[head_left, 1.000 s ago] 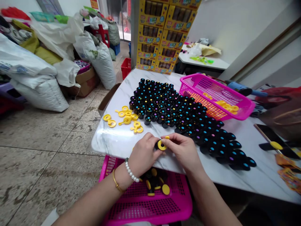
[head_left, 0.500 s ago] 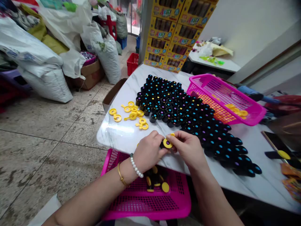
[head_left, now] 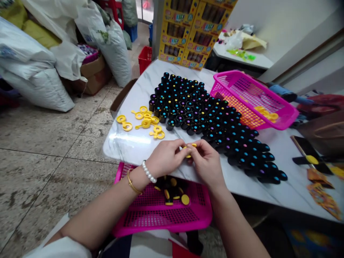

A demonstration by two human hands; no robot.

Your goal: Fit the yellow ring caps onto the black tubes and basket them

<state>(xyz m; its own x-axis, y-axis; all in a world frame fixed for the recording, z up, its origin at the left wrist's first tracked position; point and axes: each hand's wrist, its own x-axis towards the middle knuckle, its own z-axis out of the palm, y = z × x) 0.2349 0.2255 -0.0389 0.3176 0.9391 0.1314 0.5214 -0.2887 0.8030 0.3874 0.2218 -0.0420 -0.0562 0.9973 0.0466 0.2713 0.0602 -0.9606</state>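
My left hand (head_left: 166,157) and my right hand (head_left: 205,163) meet over the near edge of the marble table (head_left: 134,145), fingers pinched together on one small yellow ring-shaped cap (head_left: 189,147). A black tube seen between them earlier is now hidden by the fingers. Just beyond the hands stands a dense block of upright black tubes (head_left: 204,118) with coloured dots on top. Loose yellow ring caps (head_left: 146,121) lie to the left of that block. Below the table edge, a pink basket (head_left: 161,215) on my lap holds a few black tubes fitted with yellow caps (head_left: 173,191).
A second pink basket (head_left: 282,118) with yellow caps stands at the table's far right. A phone and a yellow-tipped tool (head_left: 309,157) lie at the right edge. Yellow display boxes (head_left: 188,32), stuffed white sacks (head_left: 32,75) and a cardboard box (head_left: 94,73) crowd the floor beyond.
The view dipped and shifted. My hands closed tighter round the yellow cap, hiding the black tube, and moved slightly toward the tube block.
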